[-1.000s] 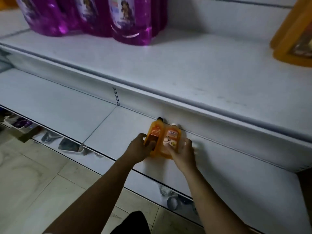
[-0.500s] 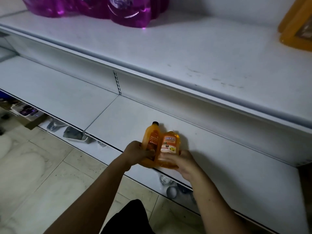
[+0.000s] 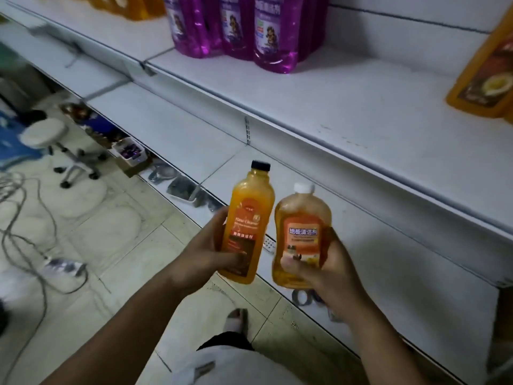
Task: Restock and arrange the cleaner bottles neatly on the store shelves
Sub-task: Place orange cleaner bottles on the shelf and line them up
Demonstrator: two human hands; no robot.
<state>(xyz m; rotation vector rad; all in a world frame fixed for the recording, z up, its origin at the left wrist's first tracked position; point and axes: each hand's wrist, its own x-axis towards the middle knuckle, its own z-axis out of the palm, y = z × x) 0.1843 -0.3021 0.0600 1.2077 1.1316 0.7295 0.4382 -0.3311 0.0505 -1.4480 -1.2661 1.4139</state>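
My left hand (image 3: 208,252) grips an orange cleaner bottle with a black cap (image 3: 248,218), held upright in the air in front of the lower shelf (image 3: 172,134). My right hand (image 3: 330,269) grips a second, amber bottle with a white cap (image 3: 301,234) right beside it. The two bottles stand a small gap apart. Both are off the shelf, above its front edge. Purple cleaner bottles (image 3: 249,26) stand in a group on the upper shelf (image 3: 347,101).
A large orange bottle (image 3: 485,76) stands at the right end of the upper shelf, and more orange bottles (image 3: 130,5) at top left. On the tiled floor to the left are a white stool (image 3: 45,134), cables (image 3: 30,218) and small trays of goods (image 3: 130,151) under the shelf.
Both hands have lifted the two bottles off the lower shelf and drawn them back toward me, slightly apart. The view has swung left and pulled back.
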